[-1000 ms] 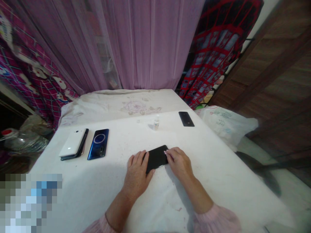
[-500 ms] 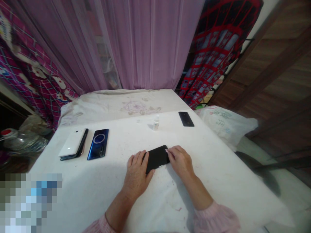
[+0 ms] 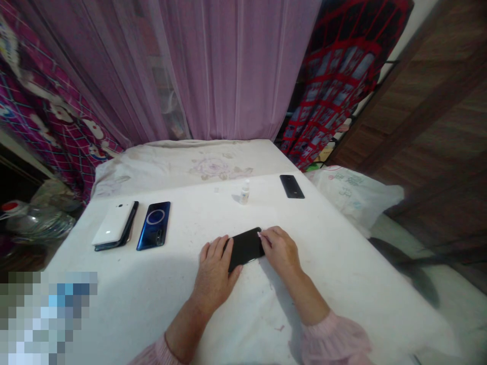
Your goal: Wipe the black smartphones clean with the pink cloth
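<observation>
A black smartphone (image 3: pixel 246 248) lies dark glossy face up on the white cloth, slightly slanted. My left hand (image 3: pixel 215 271) grips its left end, fingers along the far side and thumb at the near edge. Over the phone's right end, my right hand (image 3: pixel 280 249) is closed in a pinch. A small white tip (image 3: pixel 259 234) pokes out from its fingertips near the far right corner of the screen; the rest of that item is hidden. Beyond the phone stands a small white bottle (image 3: pixel 244 194), upright and touched by neither hand.
At left, a white phone (image 3: pixel 112 223) tops a small stack, beside a blue phone (image 3: pixel 154 225) with a ring on its back. Another dark phone (image 3: pixel 292 186) lies at the far right. A plastic bag (image 3: pixel 350 195) hangs by the right edge; a large water bottle (image 3: pixel 38 220) stands left of the table.
My right hand has shifted very slightly left with the white tip, and its forearm has moved a little left too. My left hand and the phone have stayed put.
</observation>
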A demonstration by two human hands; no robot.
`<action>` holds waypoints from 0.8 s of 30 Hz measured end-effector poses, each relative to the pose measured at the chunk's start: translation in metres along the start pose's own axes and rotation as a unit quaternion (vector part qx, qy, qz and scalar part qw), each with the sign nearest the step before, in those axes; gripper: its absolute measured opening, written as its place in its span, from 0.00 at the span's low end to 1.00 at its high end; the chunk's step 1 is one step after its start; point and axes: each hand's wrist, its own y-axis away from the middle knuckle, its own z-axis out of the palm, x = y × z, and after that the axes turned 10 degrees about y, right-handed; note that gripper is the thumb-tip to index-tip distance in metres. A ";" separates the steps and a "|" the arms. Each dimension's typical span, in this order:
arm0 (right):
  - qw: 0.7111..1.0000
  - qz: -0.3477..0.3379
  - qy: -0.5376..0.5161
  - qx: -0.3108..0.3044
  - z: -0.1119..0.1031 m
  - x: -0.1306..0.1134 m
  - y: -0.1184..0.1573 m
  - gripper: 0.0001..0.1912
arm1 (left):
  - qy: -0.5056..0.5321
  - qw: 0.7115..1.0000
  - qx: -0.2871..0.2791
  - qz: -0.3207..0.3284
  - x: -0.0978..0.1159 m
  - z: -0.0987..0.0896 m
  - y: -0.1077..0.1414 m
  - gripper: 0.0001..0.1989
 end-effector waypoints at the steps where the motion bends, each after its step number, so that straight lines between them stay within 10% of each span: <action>1: 1.000 -0.003 0.002 0.001 0.000 -0.001 0.000 0.11 | 0.001 1.000 0.002 0.001 0.000 0.000 0.000 0.27; 24: 1.000 -0.014 -0.007 -0.015 0.004 -0.011 -0.006 0.09 | -0.006 1.000 -0.018 -0.006 -0.001 0.000 0.000 0.28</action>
